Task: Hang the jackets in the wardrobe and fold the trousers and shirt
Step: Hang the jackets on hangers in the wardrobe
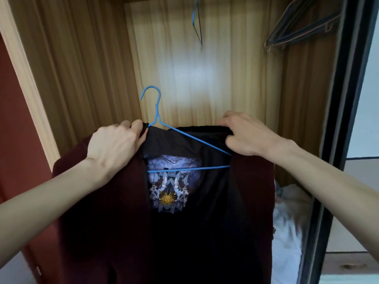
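Two bare hands hold a dark maroon jacket (106,212) up at the centre of the frame, in front of an open wardrobe (86,64). The left hand (114,144) grips the left shoulder of the jacket; the right hand (244,136) grips the collar on the right. A blue wire hanger (158,111) sits partly inside, its hook poking up, one arm exposed across the black lining. This looks like the fitting step: the right shoulder seems not yet seated. Next, the hook must reach the rail, hidden above. Spare hangers (301,27) hang at upper right.
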### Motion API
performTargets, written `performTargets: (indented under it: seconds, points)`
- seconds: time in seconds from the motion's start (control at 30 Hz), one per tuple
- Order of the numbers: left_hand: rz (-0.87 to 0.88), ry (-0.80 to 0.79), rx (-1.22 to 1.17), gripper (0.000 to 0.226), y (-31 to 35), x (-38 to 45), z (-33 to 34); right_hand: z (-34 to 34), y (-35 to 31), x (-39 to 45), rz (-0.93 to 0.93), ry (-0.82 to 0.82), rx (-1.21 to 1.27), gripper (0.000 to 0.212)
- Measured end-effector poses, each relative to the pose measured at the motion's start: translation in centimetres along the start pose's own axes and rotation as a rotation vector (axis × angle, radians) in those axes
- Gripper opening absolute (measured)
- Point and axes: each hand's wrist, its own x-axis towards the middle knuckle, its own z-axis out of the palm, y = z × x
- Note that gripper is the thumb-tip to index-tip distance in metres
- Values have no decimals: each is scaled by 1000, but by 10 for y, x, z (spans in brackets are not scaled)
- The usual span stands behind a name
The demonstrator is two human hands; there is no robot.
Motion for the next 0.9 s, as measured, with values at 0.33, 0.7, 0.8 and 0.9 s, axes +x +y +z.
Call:
performTargets:
  seconds: [0.33, 0.7, 0.8, 0.9]
  points:
    - [-144, 138, -148, 39, 34, -11, -29, 0, -16, 1, -288, 88, 333, 32]
    - [-177, 123, -417, 41, 45, -34, -20, 55, 0, -19, -164, 223, 517, 25]
    - [-404, 39, -553, 41, 20, -49, -12, 52, 14, -27, -33, 299, 580, 31]
    - [-651, -230, -853, 53, 11, -69, 10, 50, 20, -32, 25, 314, 615, 40]
